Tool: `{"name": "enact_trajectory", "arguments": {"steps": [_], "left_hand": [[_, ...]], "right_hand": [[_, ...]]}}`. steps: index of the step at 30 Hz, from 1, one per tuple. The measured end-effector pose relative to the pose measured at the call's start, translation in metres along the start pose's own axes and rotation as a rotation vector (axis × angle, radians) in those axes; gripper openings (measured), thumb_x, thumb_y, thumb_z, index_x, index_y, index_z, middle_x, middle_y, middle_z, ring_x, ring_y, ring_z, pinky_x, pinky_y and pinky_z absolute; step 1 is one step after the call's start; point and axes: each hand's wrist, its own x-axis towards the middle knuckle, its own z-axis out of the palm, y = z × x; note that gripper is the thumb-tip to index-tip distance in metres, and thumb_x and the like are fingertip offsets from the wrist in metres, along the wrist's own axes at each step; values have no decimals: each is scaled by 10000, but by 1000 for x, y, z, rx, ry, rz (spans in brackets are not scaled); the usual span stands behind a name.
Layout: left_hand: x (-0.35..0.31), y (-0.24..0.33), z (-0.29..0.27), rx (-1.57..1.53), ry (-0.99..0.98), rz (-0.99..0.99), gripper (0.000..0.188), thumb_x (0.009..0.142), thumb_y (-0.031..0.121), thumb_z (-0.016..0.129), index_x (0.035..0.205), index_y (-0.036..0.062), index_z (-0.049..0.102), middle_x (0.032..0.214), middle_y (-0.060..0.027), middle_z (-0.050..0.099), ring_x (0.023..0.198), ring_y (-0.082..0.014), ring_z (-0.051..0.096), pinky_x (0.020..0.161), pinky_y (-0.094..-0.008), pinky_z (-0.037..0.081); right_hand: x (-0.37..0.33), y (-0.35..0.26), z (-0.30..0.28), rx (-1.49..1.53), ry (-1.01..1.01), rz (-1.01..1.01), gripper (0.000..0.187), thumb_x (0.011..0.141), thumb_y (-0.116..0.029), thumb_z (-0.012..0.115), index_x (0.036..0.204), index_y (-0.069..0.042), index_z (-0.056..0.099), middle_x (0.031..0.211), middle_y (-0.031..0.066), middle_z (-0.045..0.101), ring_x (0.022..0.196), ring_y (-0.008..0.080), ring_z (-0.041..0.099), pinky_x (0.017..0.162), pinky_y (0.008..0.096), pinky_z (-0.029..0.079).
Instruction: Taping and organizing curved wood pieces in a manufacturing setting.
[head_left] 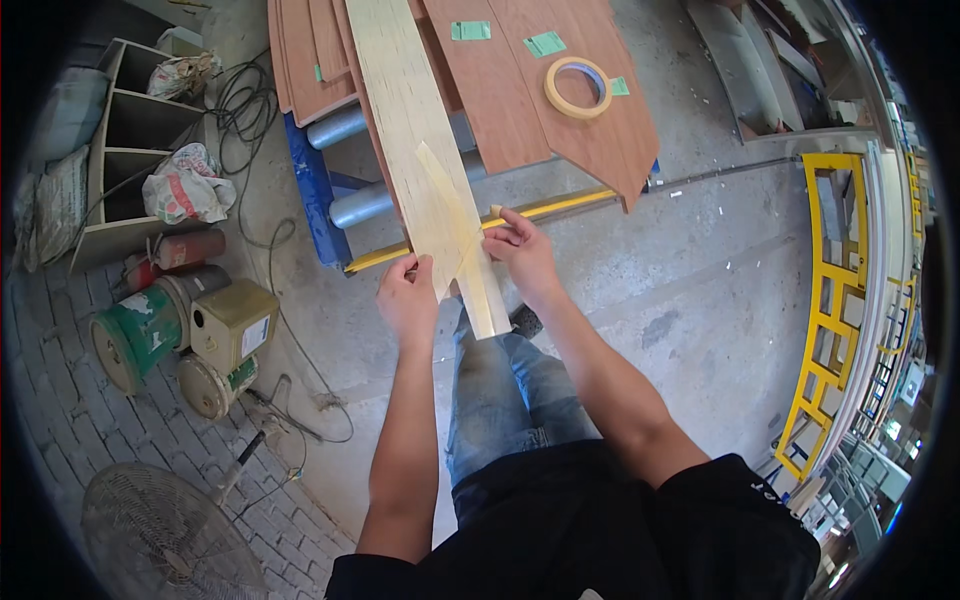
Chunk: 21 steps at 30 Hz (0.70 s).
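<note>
A long pale wooden board [400,85] runs away from me, its near end above my legs. Thin, see-through strips of masking tape [468,248] cross its near part, one of them slanting between my two hands. At the board's left edge my left hand [408,300] is closed, thumb and finger pinched by the lower end of the slanting strip. My right hand [523,258] is at the right edge, its fingers curled in a pinch on the strip's other end. A small tan bit of tape shows at its index fingertip. A roll of masking tape [551,90] lies on the reddish-brown panels.
Reddish-brown panels [500,110] with green labels rest on a roller stand with a blue frame [318,200] and a yellow bar [570,204]. At left are shelving [150,105], buckets [135,335], cables and a fan [165,535]. A yellow frame [815,300] stands at right.
</note>
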Motion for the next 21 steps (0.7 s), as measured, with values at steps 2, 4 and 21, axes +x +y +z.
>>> {"name": "enact_trajectory", "arguments": {"steps": [2,4,21], "left_hand": [[2,-1,-4,-53,9,-46,242,835,215,727,975,17,722,917,-106,704,779,-199,671,729,-335,525],[9,0,-8,-99,10,-77,228,832,190,725,981,17,727,922,-106,704,769,-196,672,717,-326,526],[54,3,28,-83,-196,262,981,789,156,745,1549,58,131,1553,-281,223,1431,-436,248,1154,-434,280]], "right_hand": [[-3,0,9,-46,19,-15,640,846,61,665,1423,51,387,1023,110,682,907,153,653,775,279,547],[-1,-2,21,-90,4,-70,612,838,74,649,1406,50,421,1050,123,690,884,140,649,766,282,549],[-12,14,12,-221,94,19,627,862,-57,691,1414,37,410,1154,152,637,924,155,659,842,261,523]]}}
